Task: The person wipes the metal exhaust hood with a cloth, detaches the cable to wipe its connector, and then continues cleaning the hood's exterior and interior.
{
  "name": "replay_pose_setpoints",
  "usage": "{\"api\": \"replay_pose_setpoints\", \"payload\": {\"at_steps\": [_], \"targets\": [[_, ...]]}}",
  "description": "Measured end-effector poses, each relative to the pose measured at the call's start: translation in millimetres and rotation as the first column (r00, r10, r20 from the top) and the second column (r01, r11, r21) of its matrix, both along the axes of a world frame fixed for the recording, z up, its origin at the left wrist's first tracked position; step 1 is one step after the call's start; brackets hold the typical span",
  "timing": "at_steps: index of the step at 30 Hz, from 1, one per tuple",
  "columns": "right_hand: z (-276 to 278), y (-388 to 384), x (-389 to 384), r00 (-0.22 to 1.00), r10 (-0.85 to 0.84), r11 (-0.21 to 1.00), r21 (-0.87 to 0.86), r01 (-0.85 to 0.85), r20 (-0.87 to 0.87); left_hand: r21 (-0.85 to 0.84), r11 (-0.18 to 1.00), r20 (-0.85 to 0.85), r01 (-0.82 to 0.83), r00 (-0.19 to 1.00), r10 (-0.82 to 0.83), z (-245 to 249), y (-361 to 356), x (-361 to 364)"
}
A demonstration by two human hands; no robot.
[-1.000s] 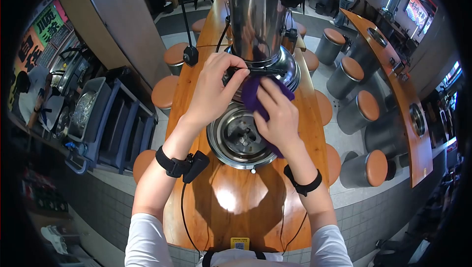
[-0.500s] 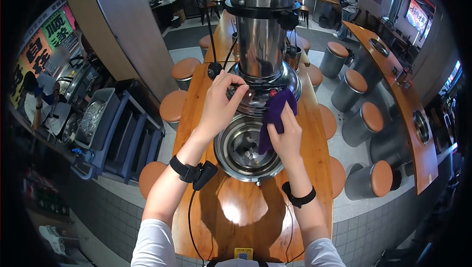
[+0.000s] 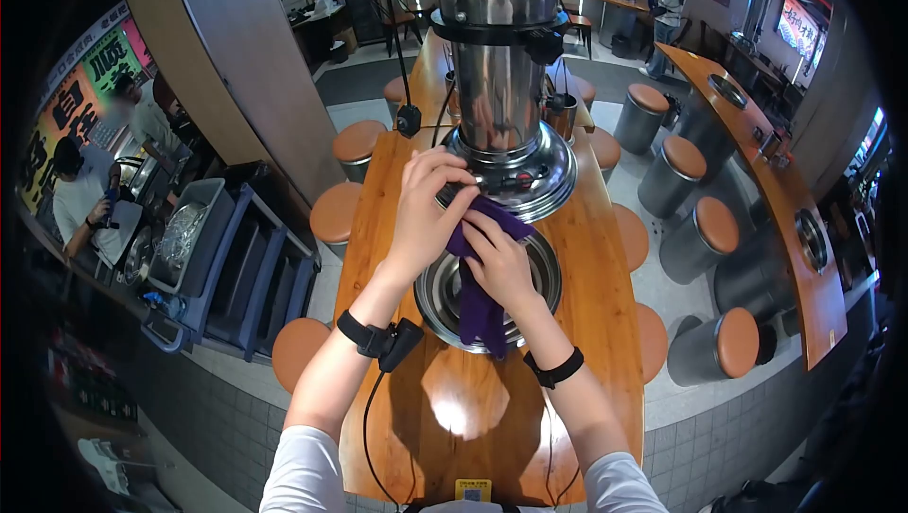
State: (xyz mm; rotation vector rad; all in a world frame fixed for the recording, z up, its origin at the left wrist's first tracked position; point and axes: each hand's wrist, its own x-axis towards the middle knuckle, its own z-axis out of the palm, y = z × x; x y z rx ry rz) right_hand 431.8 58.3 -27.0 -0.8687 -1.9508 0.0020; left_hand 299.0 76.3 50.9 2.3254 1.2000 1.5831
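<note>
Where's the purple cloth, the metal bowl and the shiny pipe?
Purple cloth [image 3: 480, 313]: head view, on its hanging lower part.
Metal bowl [image 3: 427, 301]: head view, on its rim's left side.
Shiny pipe [image 3: 499, 87]: head view, below its black ring.

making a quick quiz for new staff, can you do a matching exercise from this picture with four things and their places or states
1. purple fabric cloth
2. round silver metal basin
3. shiny cylindrical metal duct
4. small yellow printed label

A. upright, with a wide flared lower end
B. at the near edge of the brown wooden tabletop
C. in the person's bare right hand
D. partly hidden beneath hanging fabric

Right pairs: 1-C, 2-D, 3-A, 4-B
</note>
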Motion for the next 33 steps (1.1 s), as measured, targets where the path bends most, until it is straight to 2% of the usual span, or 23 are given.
{"api": "replay_pose_setpoints", "payload": {"at_steps": [1,2,3,4,5,6,7,8,9,11,12,13,15,16,19,21,23,25,27,29,31,33], "targets": [[-3.3,0.4,-1.0,1.0,0.002,1.0,0.002,-0.002,-0.001,0.032,0.995,-0.009,-0.092,0.996,0.092,-3.2,-5.6,-1.4],[-5.4,-0.1,-1.5,0.999,0.01,1.0,0.001,-0.01,-0.049,-0.001,0.992,0.078,-0.126,0.989,0.126,-14.6,-5.8,-4.9],[-6.4,-0.2,-1.8,0.995,0.016,1.0,0.0,-0.016,-0.096,-0.001,0.992,0.077,-0.127,0.989,0.126,-28.3,-4.5,-4.7],[-2.8,-1.1,-2.5,0.994,0.024,1.0,-0.008,-0.025,-0.11,-0.138,0.979,0.347,-0.152,0.918,0.192,-42.5,-2.7,-2.3],[-1.2,-2.3,-2.1,0.993,0.02,1.0,-0.013,-0.021,-0.112,-0.279,0.951,0.575,-0.134,0.77,0.277,-55.0,-1.4,-1.3],[0.0,-3.4,-1.0,0.995,0.029,0.999,-0.029,-0.032,-0.1,-0.284,0.95,0.572,-0.132,0.771,0.278,-62.3,-0.9,-4.2],[1.6,-4.4,0.3,0.996,0.039,0.998,-0.042,-0.043,-0.086,-0.466,0.876,0.654,0.129,0.717,0.242,-67.7,0.1,-9.8],[2.9,-6.0,2.4,0.996,0.037,0.998,-0.043,-0.041,-0.086,-0.577,0.717,0.728,0.391,0.644,0.234,-72.9,1.8,-12.7],[3.9,-6.9,5.1,0.994,0.039,0.998,-0.047,-0.044,-0.102,-0.576,0.716,0.729,0.393,0.644,0.233,-77.7,4.2,-10.6],[6.4,-8.2,14.0,0.991,0.027,0.999,-0.03,-0.031,-0.128,-0.471,0.774,0.753,0.424,0.651,0.101,-86.7,9.2,-0.6],[6.8,-7.7,20.6,0.991,0.01,0.999,-0.034,-0.014,-0.133,-0.436,0.768,0.809,0.469,0.578,0.107,-76.8,6.8,6.5],[6.5,-7.4,27.2,0.99,-0.006,0.999,-0.038,0.001,-0.138,-0.435,0.768,0.81,0.47,0.578,0.105,-73.9,8.0,7.3],[5.3,-4.5,39.5,0.985,-0.045,0.999,-0.009,0.044,-0.167,-0.43,0.711,0.866,0.556,0.477,0.15,-69.6,11.1,7.3],[4.8,-2.9,43.9,0.981,-0.054,0.999,-0.007,0.054,-0.188,-0.398,0.679,0.904,0.617,0.39,0.175,-67.7,13.0,6.7],[3.7,0.7,58.8,0.962,-0.096,0.994,0.017,0.104,-0.255,-0.393,0.648,0.913,0.652,0.359,0.193,-65.6,14.8,6.4],[1.6,3.6,71.9,0.941,-0.191,0.98,0.007,0.201,-0.28,-0.399,0.649,0.908,0.648,0.38,0.179,-62.7,12.9,6.9],[0.3,10.6,79.6,0.864,-0.293,0.956,-0.093,0.28,-0.409,-0.404,0.649,0.902,0.644,0.399,0.166,-63.4,11.8,5.6],[0.7,6.8,81.9,0.889,-0.287,0.958,-0.115,0.263,-0.357,-0.384,0.646,0.898,0.66,0.429,0.096,-65.9,11.8,0.4],[-8.5,7.1,73.5,0.935,-0.258,0.966,-0.033,0.258,-0.243,-0.376,0.652,0.905,0.659,0.411,0.107,-66.5,11.5,1.9],[-12.5,1.3,57.5,0.96,-0.199,0.98,-0.033,0.197,-0.195,-0.373,0.655,0.911,0.657,0.395,0.122,-68.1,11.9,1.6],[-5.5,-6.7,39.3,0.979,-0.148,0.989,-0.007,0.148,-0.141,-0.373,0.642,0.892,0.67,0.448,0.05,-71.2,14.6,-0.3],[-0.4,-11.3,27.4,0.987,-0.128,0.992,-0.034,0.125,-0.093,-0.386,0.649,0.882,0.656,0.469,0.05,-67.9,12.5,1.0]]}}
